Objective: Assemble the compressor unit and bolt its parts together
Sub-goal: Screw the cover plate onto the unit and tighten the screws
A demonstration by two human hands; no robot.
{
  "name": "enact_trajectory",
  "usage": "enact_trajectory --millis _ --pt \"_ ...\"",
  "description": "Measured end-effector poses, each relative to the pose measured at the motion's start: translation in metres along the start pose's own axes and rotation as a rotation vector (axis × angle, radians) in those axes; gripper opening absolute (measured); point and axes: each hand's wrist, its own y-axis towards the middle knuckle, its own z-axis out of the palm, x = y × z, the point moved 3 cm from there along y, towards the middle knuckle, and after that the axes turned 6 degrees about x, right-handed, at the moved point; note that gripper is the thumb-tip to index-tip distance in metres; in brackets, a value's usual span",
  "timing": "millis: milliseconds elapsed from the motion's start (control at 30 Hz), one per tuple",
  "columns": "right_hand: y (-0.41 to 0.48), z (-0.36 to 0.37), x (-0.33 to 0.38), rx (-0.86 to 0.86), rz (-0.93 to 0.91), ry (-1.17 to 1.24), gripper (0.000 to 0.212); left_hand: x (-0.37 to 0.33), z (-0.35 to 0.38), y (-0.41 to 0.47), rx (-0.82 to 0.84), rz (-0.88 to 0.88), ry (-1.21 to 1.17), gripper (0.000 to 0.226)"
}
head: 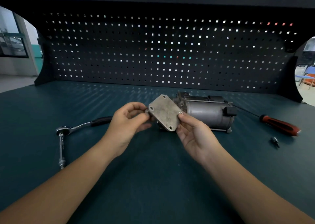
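Note:
A grey metal cover plate (164, 112) with a hole at each corner is held tilted above the bench, in front of the compressor body (207, 112), a grey cylindrical unit lying on its side. My right hand (192, 133) pinches the plate's lower right edge. My left hand (127, 121) is at the plate's left corner, its fingertips curled round a small metal piece (147, 111) that looks like a bolt. The plate hides the compressor's left end.
A ratchet wrench (81, 126) with a long extension bar (61, 150) lies at the left. A red-handled screwdriver (279, 124) and a small bit (275, 141) lie at the right. The dark pegboard (163, 53) rises behind the green bench top (153, 181).

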Motion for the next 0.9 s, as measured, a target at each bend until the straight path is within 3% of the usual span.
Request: enact_trajectory --millis 133,367,633,900 --pt "0.002 -0.004 0.005 -0.009 -0.054 -0.035 0.011 0.0 -0.007 0.002 -0.034 -0.074 -0.068 0.022" --pt "0.006 -0.016 0.005 -0.09 -0.176 -0.431 0.016 -0.004 -0.02 0.007 -0.147 -0.117 -0.031 0.018" --pt "0.005 -0.011 0.001 0.017 -0.187 -0.54 0.017 0.002 -0.009 0.002 -0.022 -0.124 0.318 0.014" --pt "0.008 -0.011 -0.002 0.071 -0.179 -0.574 0.021 0.004 -0.01 0.003 0.044 -0.111 0.426 0.015"
